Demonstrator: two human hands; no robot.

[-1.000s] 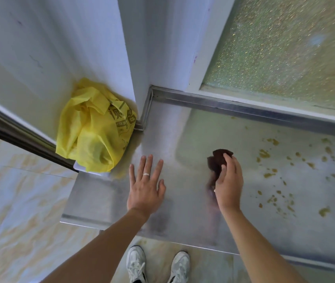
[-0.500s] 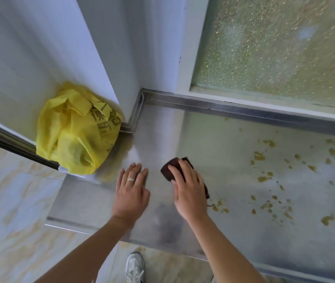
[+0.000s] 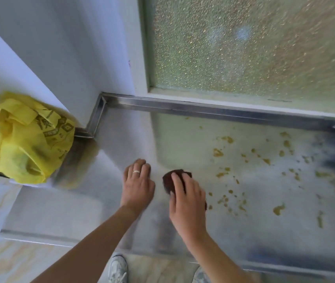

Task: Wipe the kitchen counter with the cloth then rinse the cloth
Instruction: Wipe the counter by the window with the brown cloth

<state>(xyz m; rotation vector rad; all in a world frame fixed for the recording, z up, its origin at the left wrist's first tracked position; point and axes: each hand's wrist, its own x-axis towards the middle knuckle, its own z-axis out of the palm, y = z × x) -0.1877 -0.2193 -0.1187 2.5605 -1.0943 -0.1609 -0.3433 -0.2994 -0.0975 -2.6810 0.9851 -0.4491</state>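
A dark brown cloth (image 3: pixel 170 178) lies on the steel counter (image 3: pixel 121 144), mostly under my right hand (image 3: pixel 187 199), which presses it down with straight fingers. My left hand (image 3: pixel 137 184), wearing a ring, rests on the counter just left of the cloth, its fingertips bent down onto the steel and holding nothing. Yellow-brown crumbs and smears (image 3: pixel 242 168) are scattered over the counter to the right of the cloth.
A crumpled yellow plastic bag (image 3: pixel 23 139) sits at the counter's left corner against the white wall (image 3: pixel 60 48). A frosted window (image 3: pixel 244 43) stands behind the counter's raised steel rim (image 3: pixel 203 109). Marbled floor tiles (image 3: pixel 5 260) and my shoes lie below the front edge.
My right hand slid the cloth leftward across the counter, close to my left hand. The left hand's fingers, spread flat a second ago, have drawn together and bent. The view shifted right.
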